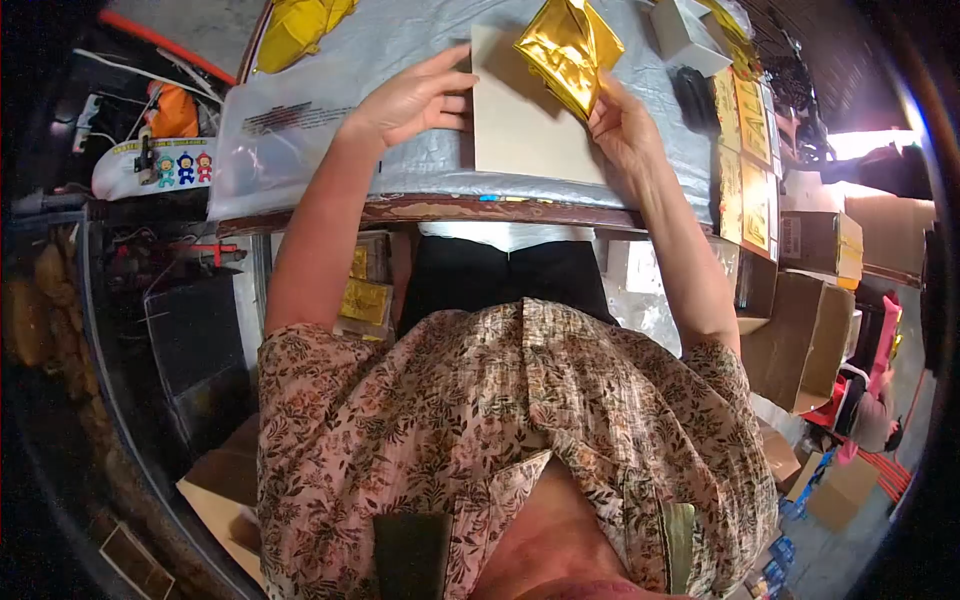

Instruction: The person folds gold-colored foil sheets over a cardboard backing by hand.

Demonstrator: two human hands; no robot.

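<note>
Two hands are engaged. The left hand (415, 100) is laid open, fingertips pressed on the grey card (525, 135); the right hand (625, 125) is closed on the gold foil pouch (570, 48), held over the card's far corner on the surface (400, 185). Fitting pouch to card is judged in progress; steady pinning is called for. The right fingertips are hidden behind foil.

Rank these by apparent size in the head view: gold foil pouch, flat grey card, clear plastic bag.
Largest: flat grey card and clear plastic bag, too alike to rank, both partly covered.
Smallest: gold foil pouch.
</note>
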